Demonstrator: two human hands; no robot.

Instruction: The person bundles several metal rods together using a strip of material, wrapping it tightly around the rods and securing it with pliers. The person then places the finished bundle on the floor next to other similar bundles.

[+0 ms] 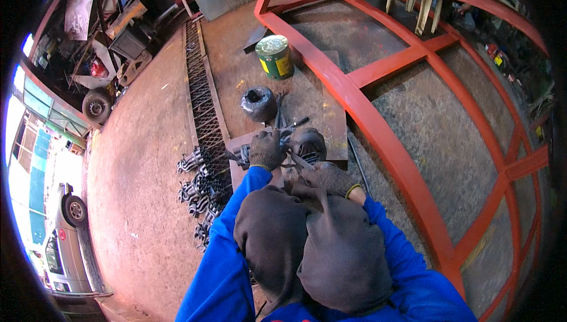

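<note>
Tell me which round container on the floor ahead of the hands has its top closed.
The green and yellow paint can, farther away beside the red steel frame, has its lid on. The black bucket, nearer the gloved left hand, gapes open.

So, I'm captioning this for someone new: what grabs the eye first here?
The big red steel frame curving across the right side of the floor. Then the gloved left hand and right hand at centre, gripping a dark metal piece, with a green paint can standing beyond.

Paint can (275, 57) behind wire coil (258, 103), metal frame (378, 127) right, grille (204, 103) left, hands between.
</note>
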